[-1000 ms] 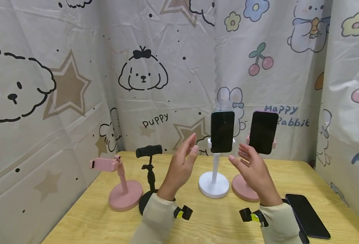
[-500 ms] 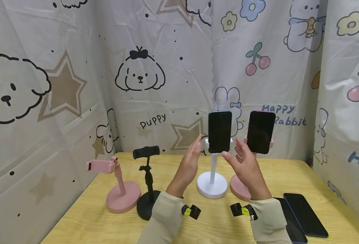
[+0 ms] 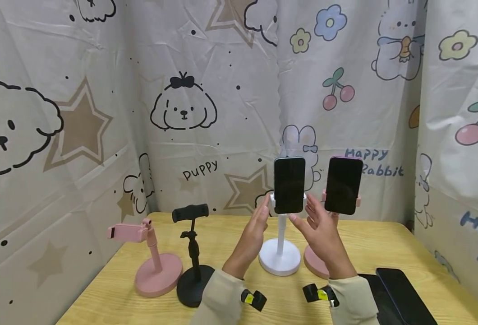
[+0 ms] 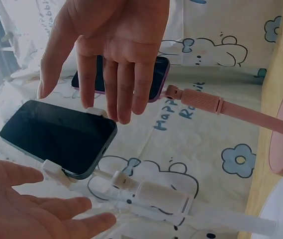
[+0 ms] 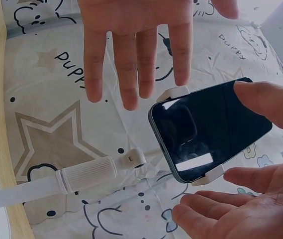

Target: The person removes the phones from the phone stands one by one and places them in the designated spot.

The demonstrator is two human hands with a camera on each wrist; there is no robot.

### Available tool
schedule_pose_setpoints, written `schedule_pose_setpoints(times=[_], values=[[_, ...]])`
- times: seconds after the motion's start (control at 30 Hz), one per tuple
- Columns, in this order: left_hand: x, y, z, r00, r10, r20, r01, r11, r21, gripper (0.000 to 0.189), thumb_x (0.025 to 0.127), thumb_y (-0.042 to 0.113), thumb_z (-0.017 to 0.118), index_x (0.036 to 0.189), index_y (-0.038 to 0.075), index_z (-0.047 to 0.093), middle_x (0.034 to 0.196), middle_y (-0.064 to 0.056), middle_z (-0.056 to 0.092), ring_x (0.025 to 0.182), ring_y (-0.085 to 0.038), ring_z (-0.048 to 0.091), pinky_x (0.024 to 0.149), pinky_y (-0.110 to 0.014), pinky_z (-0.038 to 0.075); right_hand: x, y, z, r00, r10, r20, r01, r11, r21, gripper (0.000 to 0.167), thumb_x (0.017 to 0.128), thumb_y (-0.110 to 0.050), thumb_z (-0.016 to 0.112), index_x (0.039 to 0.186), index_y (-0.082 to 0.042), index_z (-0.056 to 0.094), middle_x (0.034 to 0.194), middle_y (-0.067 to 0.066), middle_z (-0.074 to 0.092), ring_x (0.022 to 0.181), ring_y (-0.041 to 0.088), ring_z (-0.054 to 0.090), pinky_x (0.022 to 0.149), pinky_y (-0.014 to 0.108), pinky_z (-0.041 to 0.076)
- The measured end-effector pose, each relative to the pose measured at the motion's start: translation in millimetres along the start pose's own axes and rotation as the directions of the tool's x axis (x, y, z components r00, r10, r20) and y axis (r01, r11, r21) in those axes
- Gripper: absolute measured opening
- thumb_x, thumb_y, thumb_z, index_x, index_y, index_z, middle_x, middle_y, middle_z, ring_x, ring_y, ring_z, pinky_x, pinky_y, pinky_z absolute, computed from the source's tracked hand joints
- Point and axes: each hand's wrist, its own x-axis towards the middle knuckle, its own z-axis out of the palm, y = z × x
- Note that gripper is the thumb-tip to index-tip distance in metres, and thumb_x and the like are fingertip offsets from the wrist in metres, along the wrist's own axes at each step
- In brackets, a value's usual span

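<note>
Left hand [image 3: 250, 241] and right hand [image 3: 322, 241] are raised on either side of the white stand [image 3: 281, 241], palms turned toward each other. Fingers of both extended and slightly spread. Left fingertips lie at the left end of the white clamp [image 5: 208, 177], right fingertips at the opposite end; whether they touch it I cannot tell.

Near phone [image 3: 289, 185]: seated in that clamp, between the hands, above the worktop [image 3: 285, 302]. Long axis close to vertical, short edges at top and bottom; dark screen faces the person. Bright reflections show on the glass in the right wrist view. Right thumb tip is near its lower edge as seen from the head. Below, the pole runs straight down to a round base [image 3: 279, 265].

Second phone [image 3: 343, 185]: just to the right, on a pink stand [image 3: 313, 262] partly hidden by the right hand. Screen toward the person, long axis upright but tilted a little, top to the right.

Left side: another pink stand [image 3: 154, 253], its holder set crosswise, beside a black stand [image 3: 194, 253], holder also crosswise.

Right side: two dark phones lie flat. Outer phone [image 3: 403, 298] has its long axis running from far left to near right; inner phone [image 3: 379, 293] is partly covered by the right sleeve [image 3: 354, 298]. Printed cloth [image 3: 239, 113] hangs behind.
</note>
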Motion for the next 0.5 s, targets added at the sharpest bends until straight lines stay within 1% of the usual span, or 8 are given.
schedule_pose_setpoints(times=[0.07,0.23,0.37,0.5], values=[[-1.5,-2.2,-0.5,1.0,0.0,0.007,0.0,0.999,-0.034,0.057,0.105,0.046,0.021,0.156,0.02,0.014,0.161,-0.002,0.009,0.146,-0.027,0.016,0.113,-0.053,0.022,-0.7,1.2,1.3,1.0,-0.001,0.005,0.001,1.0,0.007,0.083,0.091,-0.038,0.066,0.154,-0.01,0.019,0.158,0.013,0.02,0.143,0.033,0.024,0.112,0.051,0.025],[-1.0,-1.1,-0.1,0.999,-0.011,0.035,0.014,0.996,-0.093,0.06,0.104,0.049,0.022,0.156,0.021,0.014,0.16,-0.002,0.014,0.144,-0.026,0.022,0.113,-0.052,0.023,0.4,2.1,1.2,1.0,-0.014,0.018,0.013,1.0,0.02,0.083,0.092,-0.037,0.066,0.154,-0.011,0.018,0.158,0.013,0.02,0.142,0.033,0.027,0.111,0.05,0.026],[0.5,-0.5,0.5,0.999,-0.018,0.042,0.023,0.992,-0.121,0.059,0.104,0.05,0.023,0.156,0.022,0.014,0.16,-0.002,0.017,0.143,-0.025,0.025,0.113,-0.051,0.024,1.0,1.6,0.6,0.999,-0.024,0.025,0.023,0.999,0.035,0.081,0.093,-0.035,0.065,0.154,-0.009,0.017,0.159,0.014,0.019,0.142,0.034,0.027,0.111,0.05,0.027],[0.7,-2.2,-0.1,0.999,-0.02,0.041,0.025,0.991,-0.135,0.057,0.104,0.048,0.023,0.155,0.022,0.016,0.159,-0.003,0.018,0.143,-0.025,0.026,0.113,-0.051,0.025,0.1,2.1,1.4,0.999,-0.014,0.029,0.013,0.999,0.041,0.081,0.093,-0.035,0.065,0.154,-0.01,0.017,0.158,0.013,0.02,0.141,0.033,0.028,0.11,0.048,0.029]])
